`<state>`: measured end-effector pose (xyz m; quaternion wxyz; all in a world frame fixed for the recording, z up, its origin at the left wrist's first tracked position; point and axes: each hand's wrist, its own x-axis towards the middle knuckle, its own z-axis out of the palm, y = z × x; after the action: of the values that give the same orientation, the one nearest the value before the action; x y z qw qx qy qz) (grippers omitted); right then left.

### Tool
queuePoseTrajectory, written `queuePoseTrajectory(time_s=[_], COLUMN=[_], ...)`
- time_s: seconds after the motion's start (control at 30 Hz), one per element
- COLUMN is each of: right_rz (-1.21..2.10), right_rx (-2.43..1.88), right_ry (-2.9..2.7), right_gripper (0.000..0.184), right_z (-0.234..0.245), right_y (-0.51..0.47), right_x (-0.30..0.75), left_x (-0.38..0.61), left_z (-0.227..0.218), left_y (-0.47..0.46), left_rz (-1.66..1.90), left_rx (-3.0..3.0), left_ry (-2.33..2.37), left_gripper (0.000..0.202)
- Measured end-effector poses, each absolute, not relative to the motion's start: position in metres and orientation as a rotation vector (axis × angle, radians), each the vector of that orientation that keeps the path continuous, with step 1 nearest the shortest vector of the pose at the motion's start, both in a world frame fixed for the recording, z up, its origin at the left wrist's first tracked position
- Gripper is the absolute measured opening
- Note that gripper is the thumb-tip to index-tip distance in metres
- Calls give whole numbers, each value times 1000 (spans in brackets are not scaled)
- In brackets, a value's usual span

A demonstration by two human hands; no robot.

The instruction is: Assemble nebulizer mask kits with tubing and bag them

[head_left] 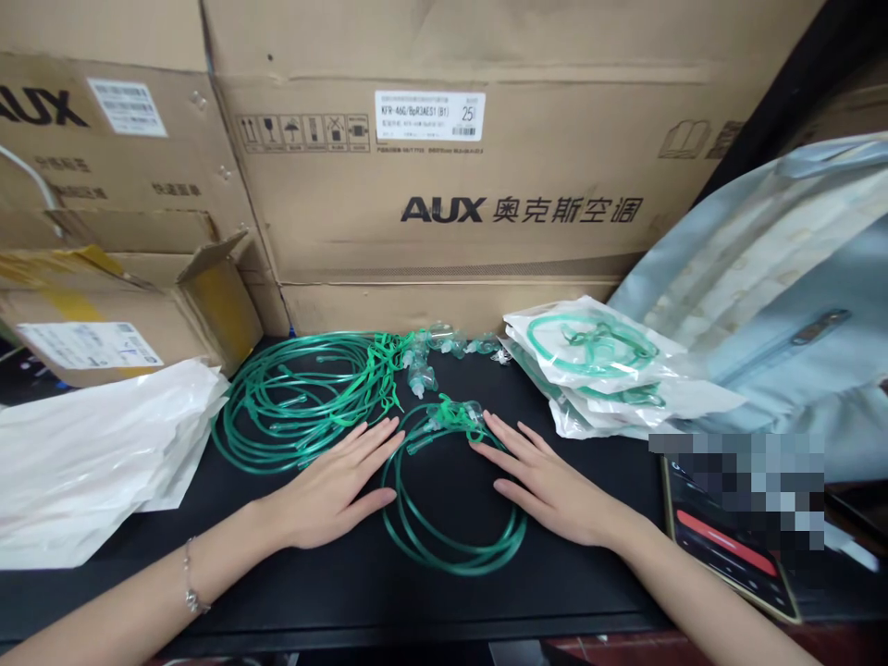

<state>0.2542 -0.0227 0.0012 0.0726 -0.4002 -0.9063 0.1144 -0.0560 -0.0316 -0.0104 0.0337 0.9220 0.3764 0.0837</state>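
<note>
A coil of green tubing (454, 562) lies on the black table between my hands, with a clear mask and a green strap (454, 412) bunched at its far side. My left hand (339, 486) lies flat on the coil's left, fingers stretched out, close to a larger heap of green tubing (256, 462). On the right, my right hand (545, 481) is also flat with fingers spread, its fingertips at the coil's edge by the mask. Neither hand grips anything. Behind the coil lie several small clear masks (420, 375), partly overlapping.
White pouches (90, 453) are stacked at the left, below an opened cardboard box (104, 305). Packed pouches with green tubing (597, 351) are piled at the right beside a light blue bag (783, 305). A phone (728, 546) lies front right. Large cartons (444, 250) stand behind.
</note>
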Motion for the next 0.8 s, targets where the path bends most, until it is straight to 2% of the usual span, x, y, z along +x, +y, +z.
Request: queuePoseTrajectory(time_s=[0.8], right_rz=[328], right_rx=[-1190], right_ry=[-2706], right_gripper=[46], right_z=[-3], right_y=[-20], right_x=[254], left_x=[-53], left_z=[-12], left_y=[-31], left_rz=[342], left_rx=[2802], left_ry=[1190], left_gripper=[58])
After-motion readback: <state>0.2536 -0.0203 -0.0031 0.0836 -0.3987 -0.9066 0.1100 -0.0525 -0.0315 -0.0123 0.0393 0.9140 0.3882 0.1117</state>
